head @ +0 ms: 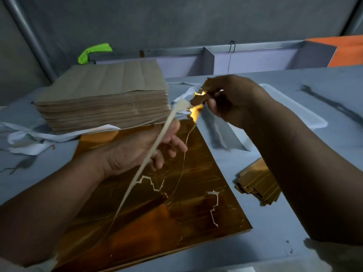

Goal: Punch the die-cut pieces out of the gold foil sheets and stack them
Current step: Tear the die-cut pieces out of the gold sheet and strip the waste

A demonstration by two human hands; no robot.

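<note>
Pinching the torn gold end of a waste strip point(173, 119) in the right hand point(235, 99), above the gold foil sheet point(157, 228) flat on the counter point(235, 154). Curling the left hand point(133, 152) beside the strip, grip unclear. Showing punched pieces point(259, 185) near the sheet's right edge, brown stack point(102, 95) touching its far edge.

You face a grey wall point(176, 20) behind the pale blue worktop point(229, 160). A metal pipe point(28, 36) slants up the wall's left side, and an orange panel point(347, 52) sits at its right.
</note>
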